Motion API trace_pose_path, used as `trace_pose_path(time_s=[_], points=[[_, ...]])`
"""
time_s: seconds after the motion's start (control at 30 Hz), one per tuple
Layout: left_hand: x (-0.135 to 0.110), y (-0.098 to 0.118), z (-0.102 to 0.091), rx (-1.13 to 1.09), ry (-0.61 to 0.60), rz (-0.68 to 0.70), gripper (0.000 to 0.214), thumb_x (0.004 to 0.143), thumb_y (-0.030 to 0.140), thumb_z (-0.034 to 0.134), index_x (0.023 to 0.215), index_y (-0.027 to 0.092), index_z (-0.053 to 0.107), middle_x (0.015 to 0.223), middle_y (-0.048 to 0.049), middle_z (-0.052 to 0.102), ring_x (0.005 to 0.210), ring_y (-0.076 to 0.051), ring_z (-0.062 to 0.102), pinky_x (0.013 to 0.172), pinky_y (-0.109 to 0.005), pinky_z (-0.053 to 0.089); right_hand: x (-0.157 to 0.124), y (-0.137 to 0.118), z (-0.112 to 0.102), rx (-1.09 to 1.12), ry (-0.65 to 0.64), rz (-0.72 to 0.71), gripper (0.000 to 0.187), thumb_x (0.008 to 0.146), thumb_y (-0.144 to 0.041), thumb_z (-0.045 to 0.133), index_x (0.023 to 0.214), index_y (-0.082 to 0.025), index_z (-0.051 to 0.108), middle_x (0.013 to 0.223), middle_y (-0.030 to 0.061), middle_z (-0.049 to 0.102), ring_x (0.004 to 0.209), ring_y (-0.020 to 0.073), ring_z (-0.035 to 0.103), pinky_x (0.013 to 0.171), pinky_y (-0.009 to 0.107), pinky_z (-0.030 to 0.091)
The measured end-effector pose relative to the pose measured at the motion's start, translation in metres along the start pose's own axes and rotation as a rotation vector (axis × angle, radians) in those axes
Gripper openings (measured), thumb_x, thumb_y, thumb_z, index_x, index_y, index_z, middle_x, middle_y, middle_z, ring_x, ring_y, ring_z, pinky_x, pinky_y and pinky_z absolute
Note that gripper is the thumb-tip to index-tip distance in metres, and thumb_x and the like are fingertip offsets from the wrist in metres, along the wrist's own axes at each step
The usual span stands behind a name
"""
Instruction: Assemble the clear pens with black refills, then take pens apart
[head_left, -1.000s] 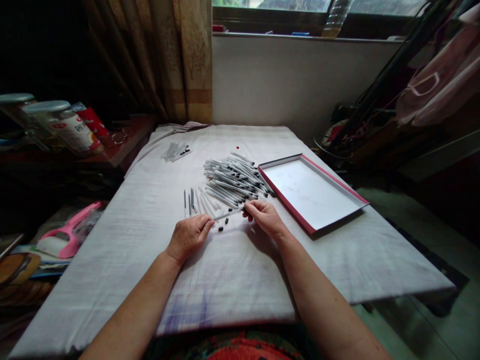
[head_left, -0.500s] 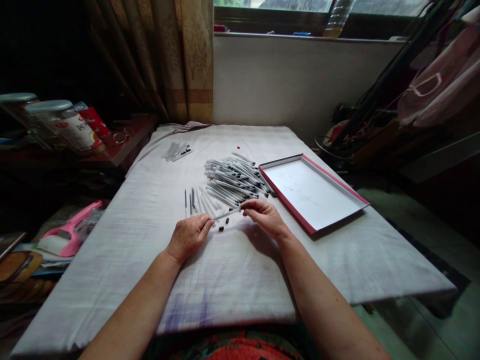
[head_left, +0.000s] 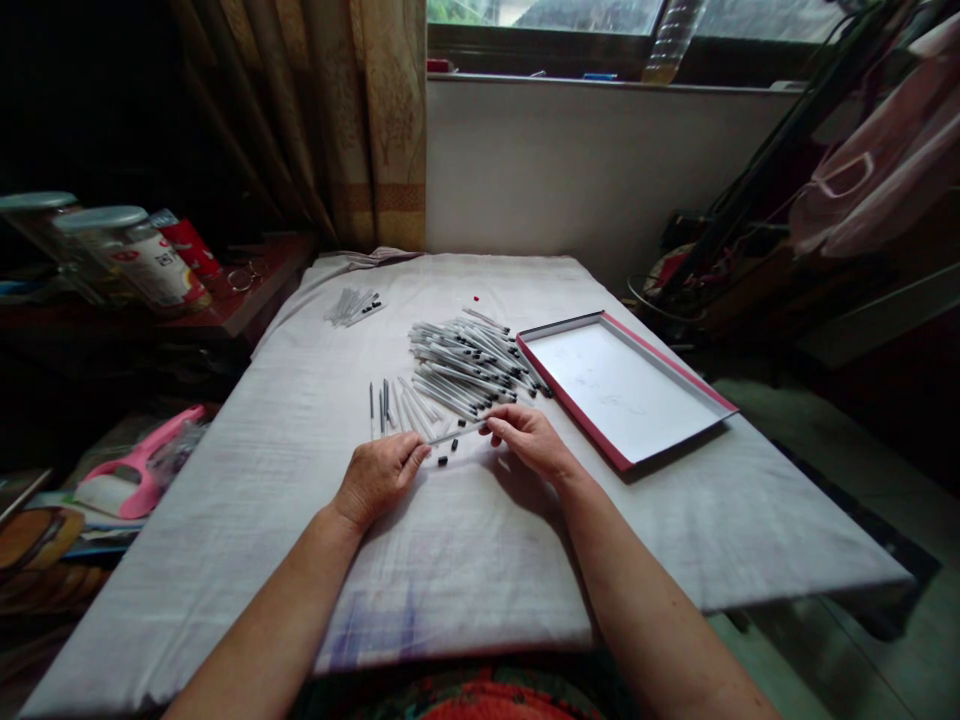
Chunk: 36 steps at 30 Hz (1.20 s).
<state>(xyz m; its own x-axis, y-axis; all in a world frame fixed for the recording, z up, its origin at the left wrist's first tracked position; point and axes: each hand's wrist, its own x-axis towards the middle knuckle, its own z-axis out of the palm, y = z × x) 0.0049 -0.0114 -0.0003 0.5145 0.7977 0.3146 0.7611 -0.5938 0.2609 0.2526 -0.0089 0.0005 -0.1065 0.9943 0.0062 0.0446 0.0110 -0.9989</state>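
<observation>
Between my two hands a slim pale pen (head_left: 459,433) is stretched just above the cloth. My left hand (head_left: 382,470) is closed on its left end, thumb on top. My right hand (head_left: 525,435) pinches the other end between thumb and fingertips. Just below the pen lie small black caps (head_left: 442,461). Beyond my hands rises a large pile of pens (head_left: 472,360) with clear barrels and black ends. Left of it, loose barrels (head_left: 412,402) and dark thin refills (head_left: 385,403) are spread out. A smaller heap of clear parts (head_left: 351,306) sits farther back.
A shallow box lid (head_left: 630,385) with red sides lies to the right of the pile. A white cloth (head_left: 465,560) covers the table. Left, jars (head_left: 142,260) stand on a wooden cabinet, with pink-handled scissors or a similar tool (head_left: 142,465) lower down.
Both hands stay almost in place, still holding the pen. My right hand's fingers have shifted slightly at the pen's end. The camera view has tilted a little.
</observation>
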Motion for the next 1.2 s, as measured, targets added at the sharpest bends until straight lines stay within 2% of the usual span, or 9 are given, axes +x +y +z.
trace_pose_path(time_s=[0.2,0.3,0.4,0.47,0.73,0.9,1.07,1.2], points=[[-0.0004,0.0,-0.0006,-0.01,0.0,-0.008,0.031,0.097,0.036,0.039,0.08,0.022,0.061,0.075,-0.0016,0.068,0.068,-0.016,0.063,0.062,-0.026,0.042,-0.0008,-0.0013,-0.0004,0.032,0.011,-0.036,0.021,0.067,-0.03,0.072,0.085,-0.02,0.072,0.079,0.0012,0.071,0.069,0.0132,0.062,0.067,0.027,0.049],[-0.0003,-0.0001,-0.0001,-0.028,0.0,-0.006,0.03,0.096,0.036,0.04,0.08,0.022,0.061,0.075,-0.0015,0.068,0.068,-0.016,0.064,0.062,-0.026,0.043,-0.0014,-0.0026,0.0005,0.008,0.022,-0.012,0.028,0.07,-0.038,0.071,0.091,-0.019,0.071,0.082,0.0025,0.072,0.065,0.0129,0.062,0.06,0.025,0.048],[-0.0002,-0.0003,0.0003,-0.018,-0.003,0.004,0.03,0.097,0.036,0.04,0.081,0.022,0.061,0.075,-0.0013,0.068,0.067,-0.016,0.063,0.062,-0.026,0.043,-0.0006,-0.0015,0.0017,-0.055,0.031,0.049,0.036,0.075,-0.053,0.064,0.075,-0.017,0.067,0.068,0.0028,0.069,0.05,0.0103,0.055,0.048,0.023,0.042],[-0.0002,-0.0004,0.0006,-0.006,-0.004,0.011,0.03,0.097,0.036,0.039,0.081,0.022,0.061,0.075,-0.0013,0.068,0.068,-0.016,0.063,0.062,-0.026,0.043,0.0,-0.0007,0.002,-0.099,0.034,0.069,0.042,0.075,-0.057,0.062,0.064,-0.017,0.063,0.06,0.0018,0.065,0.045,0.009,0.05,0.045,0.022,0.039],[0.0004,-0.0008,-0.002,-0.014,-0.006,-0.006,0.03,0.095,0.035,0.041,0.081,0.022,0.063,0.076,-0.0023,0.069,0.069,-0.016,0.064,0.063,-0.026,0.044,-0.0004,-0.0019,0.001,-0.012,0.004,0.044,0.025,0.07,-0.042,0.07,0.076,-0.018,0.068,0.069,0.0006,0.069,0.054,0.0102,0.055,0.054,0.024,0.044],[0.0011,0.0002,-0.0057,-0.006,-0.015,-0.009,0.03,0.094,0.035,0.041,0.08,0.022,0.063,0.075,-0.0022,0.07,0.069,-0.016,0.064,0.064,-0.025,0.045,0.0003,0.0016,0.0017,0.047,0.0,0.023,0.022,0.067,-0.035,0.071,0.083,-0.019,0.071,0.074,0.0007,0.07,0.06,0.0114,0.058,0.06,0.026,0.048],[0.0008,-0.0005,-0.0064,-0.021,-0.004,-0.038,0.032,0.094,0.036,0.04,0.077,0.022,0.063,0.073,-0.0016,0.07,0.069,-0.016,0.065,0.062,-0.025,0.043,0.0018,0.0016,0.0001,0.084,0.055,-0.028,0.018,0.064,-0.028,0.071,0.08,-0.02,0.072,0.078,0.0013,0.071,0.069,0.0138,0.061,0.069,0.029,0.05],[0.0009,-0.001,-0.0081,-0.068,0.012,-0.096,0.031,0.094,0.04,0.04,0.082,0.023,0.064,0.069,0.0004,0.068,0.063,-0.015,0.064,0.06,-0.024,0.042,0.0021,0.0024,-0.0009,0.046,0.096,-0.023,0.02,0.067,-0.029,0.069,0.083,-0.019,0.071,0.079,0.002,0.071,0.069,0.0143,0.062,0.065,0.027,0.049]])
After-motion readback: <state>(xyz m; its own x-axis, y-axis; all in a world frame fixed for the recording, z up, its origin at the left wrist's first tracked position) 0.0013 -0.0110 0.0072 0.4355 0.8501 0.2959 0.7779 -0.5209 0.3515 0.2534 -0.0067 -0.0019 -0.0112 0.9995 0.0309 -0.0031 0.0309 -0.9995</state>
